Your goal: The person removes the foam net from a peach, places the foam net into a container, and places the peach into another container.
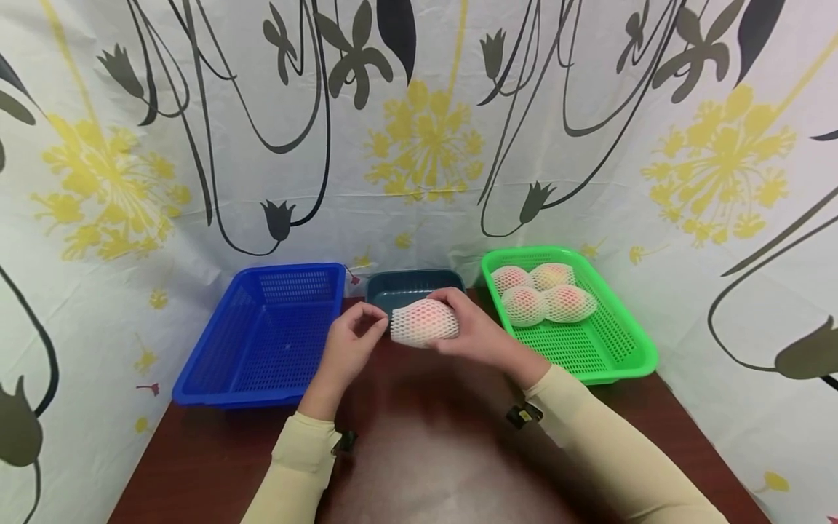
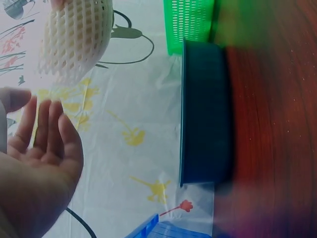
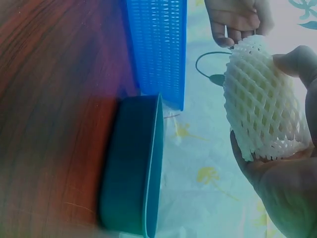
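Note:
In the head view my right hand (image 1: pixel 474 331) grips a pinkish round fruit in a white foam net sleeve (image 1: pixel 424 323), above the table in the middle. The right wrist view shows its thumb and fingers around opposite sides of the net (image 3: pixel 265 99); the sleeve's loose end extends past the fruit towards my left hand (image 1: pixel 353 338). That hand is raised close to this end, its thumb near its loosely bent fingertips. In the left wrist view a small gap shows between those fingers (image 2: pixel 55 134) and the net, with nothing held. The fruit's exact kind is hidden.
A blue slotted basket (image 1: pixel 262 397) stands at the left. Behind my hands is a dark teal tray (image 1: pixel 415 276). At the right a green basket (image 1: pixel 628 364) holds several net-wrapped fruits (image 1: pixel 569 302). A patterned cloth (image 1: pixel 419 218) hangs behind the brown table (image 1: pixel 419 451).

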The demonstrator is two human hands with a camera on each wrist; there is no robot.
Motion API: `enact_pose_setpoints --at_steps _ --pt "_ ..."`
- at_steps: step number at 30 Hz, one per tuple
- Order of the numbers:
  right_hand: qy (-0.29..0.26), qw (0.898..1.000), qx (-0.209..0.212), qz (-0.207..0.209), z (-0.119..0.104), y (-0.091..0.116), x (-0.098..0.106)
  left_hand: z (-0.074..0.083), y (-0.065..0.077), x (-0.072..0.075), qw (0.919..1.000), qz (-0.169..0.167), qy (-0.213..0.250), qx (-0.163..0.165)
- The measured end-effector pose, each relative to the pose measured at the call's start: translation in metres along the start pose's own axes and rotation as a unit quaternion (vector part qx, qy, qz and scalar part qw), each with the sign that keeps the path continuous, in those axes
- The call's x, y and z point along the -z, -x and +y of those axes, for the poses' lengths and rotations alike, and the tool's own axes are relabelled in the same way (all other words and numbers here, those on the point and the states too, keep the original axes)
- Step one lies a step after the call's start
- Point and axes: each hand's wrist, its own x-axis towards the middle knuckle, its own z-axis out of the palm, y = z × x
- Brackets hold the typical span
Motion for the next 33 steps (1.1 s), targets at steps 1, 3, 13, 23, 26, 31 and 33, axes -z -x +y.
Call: enact_pose_setpoints --at_steps 1,3,13,23,26,31,33 --pt "-0.002 1.000 0.000 -0.002 -0.006 0.001 0.002 0.006 0.001 0.000 0.9999 -0.013 0.006 -0.005" --pt "-0.009 1.000 0.000 -0.006 -0.019 0.003 0.006 0.016 0.002 0.000 0.9988 -0.040 0.024 -0.012" --pt "-0.032 0.999 0.022 -0.023 -0.035 0.006 0.008 0.028 0.003 -0.006 0.9902 -0.108 0.086 -0.019" --pt "-0.028 0.999 0.039 -0.022 -0.037 0.007 0.003 0.033 0.004 -0.011 0.9868 -0.140 0.076 -0.028" --pt "-0.018 0.999 0.039 -0.019 -0.038 0.007 0.003 0.034 0.004 -0.012 0.9868 -0.147 0.063 -0.025" --pt "-0.024 0.999 0.028 -0.020 -0.040 0.007 0.002 0.036 0.005 -0.013 0.9838 -0.161 0.077 0.010" --pt "-0.029 0.999 0.024 -0.020 -0.041 0.007 0.002 0.037 0.005 -0.014 0.9818 -0.166 0.086 0.032"
